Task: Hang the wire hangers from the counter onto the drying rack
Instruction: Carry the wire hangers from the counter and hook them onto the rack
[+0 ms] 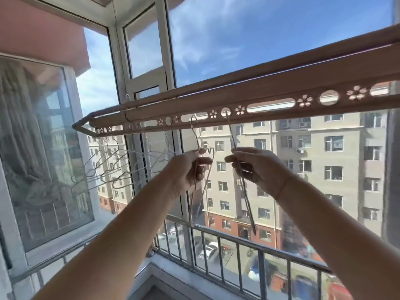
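**Two hands up at the rack, one hanger each**

We note both arms raised toward the drying rack (270,92), a long tan bar punched with round holes, slots and flower cut-outs, slanting up from lower left to upper right across the window.

- Left hand (190,169): fingers curled, thumb and forefinger pinching a pale hanger (194,131). Its hook stands just under the bar, beside a slot. We cannot tell whether it has caught. A second wire loop shows at the fingertips, so we cannot say whether this hand holds one hanger or two.
- Right hand (259,167): fingers closed around the neck of a dark hanger (249,208). Its hook reaches into a round hole (226,112) in the bar, and its body hangs down past the wrist.
- Far left end of the bar: a bunch of hung hangers (112,167), crowded together.

Beyond the glass are a metal railing (238,241) and an apartment block (324,159) under blue sky.
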Demonstrator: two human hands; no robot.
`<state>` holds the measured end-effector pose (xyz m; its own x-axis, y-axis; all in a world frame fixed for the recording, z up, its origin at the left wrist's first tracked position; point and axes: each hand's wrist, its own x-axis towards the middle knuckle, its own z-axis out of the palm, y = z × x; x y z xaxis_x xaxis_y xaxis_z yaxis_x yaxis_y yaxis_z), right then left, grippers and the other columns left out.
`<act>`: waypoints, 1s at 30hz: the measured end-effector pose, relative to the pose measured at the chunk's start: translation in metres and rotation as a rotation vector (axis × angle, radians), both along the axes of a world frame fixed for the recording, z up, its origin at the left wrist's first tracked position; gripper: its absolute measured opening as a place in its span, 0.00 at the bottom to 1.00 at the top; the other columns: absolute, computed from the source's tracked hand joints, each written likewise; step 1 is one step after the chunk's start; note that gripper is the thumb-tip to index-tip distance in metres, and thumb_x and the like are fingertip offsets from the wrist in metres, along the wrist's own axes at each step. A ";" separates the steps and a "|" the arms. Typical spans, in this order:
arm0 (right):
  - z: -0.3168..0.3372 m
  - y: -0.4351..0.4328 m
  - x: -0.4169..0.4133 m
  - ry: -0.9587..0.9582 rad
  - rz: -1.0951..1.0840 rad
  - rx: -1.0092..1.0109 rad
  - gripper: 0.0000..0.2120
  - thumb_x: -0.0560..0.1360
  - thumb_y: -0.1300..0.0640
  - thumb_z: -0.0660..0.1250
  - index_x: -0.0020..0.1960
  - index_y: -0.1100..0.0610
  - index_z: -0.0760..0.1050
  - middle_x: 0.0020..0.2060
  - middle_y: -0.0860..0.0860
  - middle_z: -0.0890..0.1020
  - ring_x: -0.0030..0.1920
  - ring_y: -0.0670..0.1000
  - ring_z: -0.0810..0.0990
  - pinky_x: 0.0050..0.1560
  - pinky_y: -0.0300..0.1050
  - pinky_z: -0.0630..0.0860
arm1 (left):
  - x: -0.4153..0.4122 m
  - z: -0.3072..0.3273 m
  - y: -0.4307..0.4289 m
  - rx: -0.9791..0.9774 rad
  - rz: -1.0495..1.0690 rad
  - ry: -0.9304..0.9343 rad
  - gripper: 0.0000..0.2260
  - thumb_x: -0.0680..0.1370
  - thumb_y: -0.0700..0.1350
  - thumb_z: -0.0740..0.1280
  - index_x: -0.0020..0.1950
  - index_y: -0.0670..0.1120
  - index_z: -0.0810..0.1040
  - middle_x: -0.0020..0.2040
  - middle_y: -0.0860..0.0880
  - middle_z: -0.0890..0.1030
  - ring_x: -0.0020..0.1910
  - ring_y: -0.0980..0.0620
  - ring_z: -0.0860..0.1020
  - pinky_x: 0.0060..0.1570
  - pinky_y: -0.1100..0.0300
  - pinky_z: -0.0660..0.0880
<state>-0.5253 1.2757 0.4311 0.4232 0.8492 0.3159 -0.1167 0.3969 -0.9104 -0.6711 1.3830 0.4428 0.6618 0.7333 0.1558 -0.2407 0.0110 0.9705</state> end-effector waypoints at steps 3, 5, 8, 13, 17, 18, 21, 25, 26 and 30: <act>0.006 0.019 0.001 0.011 -0.049 0.000 0.07 0.77 0.65 0.62 0.53 0.63 0.76 0.38 0.56 0.83 0.35 0.48 0.78 0.33 0.36 0.78 | 0.003 0.009 0.026 0.021 -0.027 -0.036 0.12 0.81 0.40 0.54 0.62 0.41 0.72 0.31 0.48 0.80 0.29 0.55 0.69 0.25 0.64 0.66; 0.007 0.027 0.004 0.008 -0.081 -0.008 0.08 0.77 0.65 0.62 0.54 0.63 0.76 0.38 0.56 0.84 0.35 0.48 0.78 0.34 0.37 0.78 | 0.007 0.011 0.041 0.013 -0.052 -0.049 0.12 0.82 0.40 0.54 0.61 0.41 0.72 0.31 0.48 0.80 0.29 0.55 0.69 0.26 0.64 0.66; 0.005 0.036 0.010 0.000 -0.136 -0.025 0.08 0.77 0.65 0.62 0.54 0.63 0.76 0.38 0.55 0.84 0.34 0.48 0.79 0.35 0.38 0.78 | 0.014 0.010 0.056 0.007 -0.080 -0.053 0.12 0.81 0.40 0.55 0.61 0.41 0.72 0.30 0.48 0.81 0.29 0.55 0.69 0.25 0.65 0.67; -0.002 0.043 0.017 0.031 -0.193 -0.047 0.07 0.77 0.65 0.62 0.53 0.62 0.76 0.35 0.55 0.84 0.34 0.48 0.78 0.30 0.37 0.77 | 0.026 0.003 0.073 -0.009 -0.117 -0.025 0.13 0.81 0.40 0.54 0.64 0.40 0.71 0.32 0.48 0.82 0.27 0.56 0.71 0.24 0.65 0.67; -0.002 0.045 0.018 0.041 -0.205 -0.044 0.08 0.76 0.66 0.61 0.53 0.63 0.76 0.35 0.55 0.84 0.35 0.49 0.78 0.30 0.37 0.76 | 0.032 -0.004 0.081 -0.033 -0.132 -0.009 0.15 0.82 0.41 0.54 0.66 0.38 0.69 0.33 0.47 0.83 0.29 0.54 0.72 0.24 0.65 0.67; -0.001 0.046 0.018 0.045 -0.207 -0.041 0.07 0.76 0.66 0.61 0.53 0.63 0.76 0.36 0.56 0.83 0.36 0.49 0.78 0.30 0.37 0.77 | 0.032 -0.005 0.083 -0.036 -0.134 -0.010 0.15 0.82 0.41 0.55 0.66 0.38 0.69 0.33 0.47 0.83 0.29 0.54 0.72 0.25 0.64 0.67; 0.004 0.049 0.015 0.038 -0.218 -0.028 0.06 0.76 0.66 0.61 0.50 0.62 0.77 0.34 0.55 0.84 0.35 0.48 0.79 0.31 0.37 0.77 | 0.031 -0.006 0.086 -0.027 -0.135 -0.007 0.14 0.81 0.41 0.55 0.65 0.39 0.69 0.34 0.47 0.84 0.31 0.53 0.72 0.27 0.63 0.68; 0.011 0.052 0.010 0.061 -0.234 0.011 0.06 0.77 0.67 0.61 0.49 0.63 0.76 0.30 0.54 0.84 0.31 0.47 0.80 0.30 0.37 0.77 | 0.027 -0.004 0.088 -0.005 -0.136 0.012 0.14 0.81 0.42 0.56 0.64 0.39 0.70 0.34 0.48 0.84 0.30 0.54 0.73 0.29 0.63 0.67; 0.012 0.053 0.009 0.075 -0.238 0.024 0.06 0.77 0.67 0.61 0.50 0.63 0.76 0.30 0.54 0.84 0.30 0.47 0.80 0.30 0.36 0.77 | 0.026 -0.004 0.088 0.001 -0.134 0.018 0.14 0.81 0.42 0.56 0.64 0.39 0.71 0.34 0.48 0.84 0.30 0.55 0.73 0.29 0.63 0.67; 0.012 0.054 0.008 0.118 -0.284 0.054 0.06 0.76 0.67 0.61 0.49 0.63 0.76 0.31 0.55 0.83 0.31 0.47 0.79 0.30 0.36 0.77 | 0.023 -0.004 0.089 0.026 -0.140 0.032 0.13 0.81 0.43 0.57 0.63 0.39 0.72 0.34 0.49 0.84 0.33 0.54 0.72 0.32 0.62 0.66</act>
